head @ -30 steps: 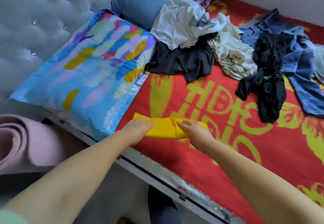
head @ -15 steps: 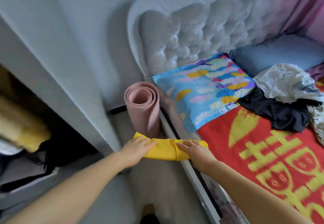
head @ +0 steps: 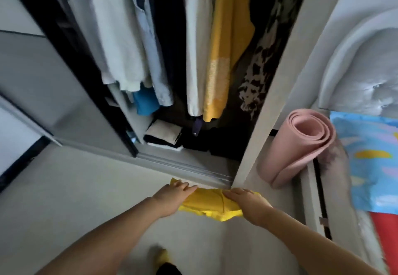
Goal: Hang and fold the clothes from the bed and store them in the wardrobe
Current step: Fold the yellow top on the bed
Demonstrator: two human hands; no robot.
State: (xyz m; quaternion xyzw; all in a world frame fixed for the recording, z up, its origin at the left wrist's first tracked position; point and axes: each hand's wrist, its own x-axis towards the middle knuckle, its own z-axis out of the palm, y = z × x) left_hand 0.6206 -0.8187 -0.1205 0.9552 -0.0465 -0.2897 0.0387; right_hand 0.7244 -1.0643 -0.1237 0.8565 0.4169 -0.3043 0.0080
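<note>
partly under both hands (head: pixel 172 197), folded yellow garment (head: pixel 207 203), ends hidden

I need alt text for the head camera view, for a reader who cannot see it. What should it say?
Two hands, left hand and right hand, hold a folded yellow garment before an open wardrobe. Inside hang pale, dark and yellow clothes above folded stacks. A rolled pink mat stands at the right.

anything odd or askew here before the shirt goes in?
Nothing stands out. Folded yellow garment is held level between left hand and right hand before the open wardrobe; folded stack inside looks tidy.
</note>
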